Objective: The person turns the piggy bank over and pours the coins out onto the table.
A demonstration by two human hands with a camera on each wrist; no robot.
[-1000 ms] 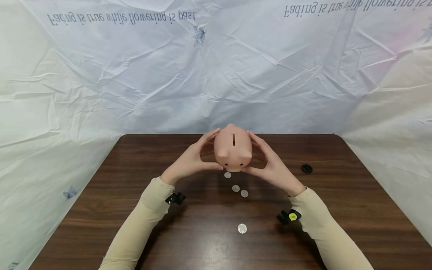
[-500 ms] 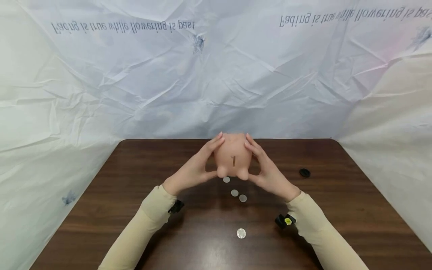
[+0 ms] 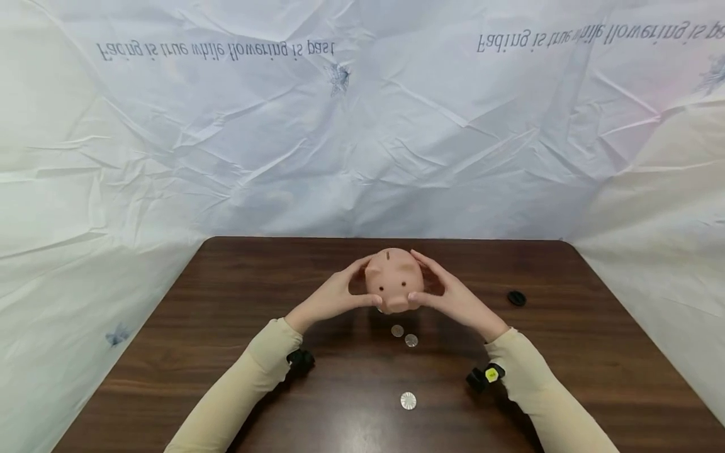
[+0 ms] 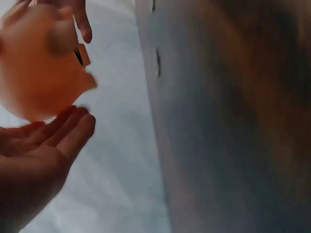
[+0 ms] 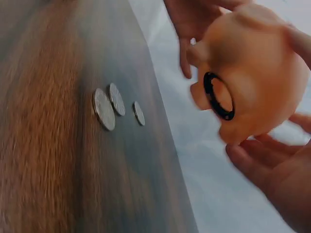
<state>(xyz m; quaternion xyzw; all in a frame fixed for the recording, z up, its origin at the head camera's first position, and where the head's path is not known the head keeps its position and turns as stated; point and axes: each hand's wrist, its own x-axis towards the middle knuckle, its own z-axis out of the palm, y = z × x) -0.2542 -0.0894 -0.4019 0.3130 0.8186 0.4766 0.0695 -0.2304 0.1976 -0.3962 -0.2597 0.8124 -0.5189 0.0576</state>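
A pink piggy bank (image 3: 394, 280) is held up over the table between both hands, its face towards me and its coin slot at the top. My left hand (image 3: 331, 299) grips its left side, thumb near the snout and fingers behind. My right hand (image 3: 457, 301) grips the opposite side in the same way. In the right wrist view, a black-rimmed round hole (image 5: 218, 96) shows in its belly, between the stubby legs. Below and in front lie a silver coin (image 3: 397, 330), a second coin (image 3: 411, 340) beside it, and a nearer coin (image 3: 408, 401). Another is mostly hidden behind the piggy bank.
A black round plug (image 3: 517, 298) lies on the dark wooden table (image 3: 255, 277), to the right of the right hand. White printed sheeting (image 3: 362, 157) hangs behind the table's far edge and along both sides.
The piggy bank first tipped forward, turning its slot towards me and hiding its face. It has since tilted back, so the face shows and the slot sits at the top. Both hands kept hold.
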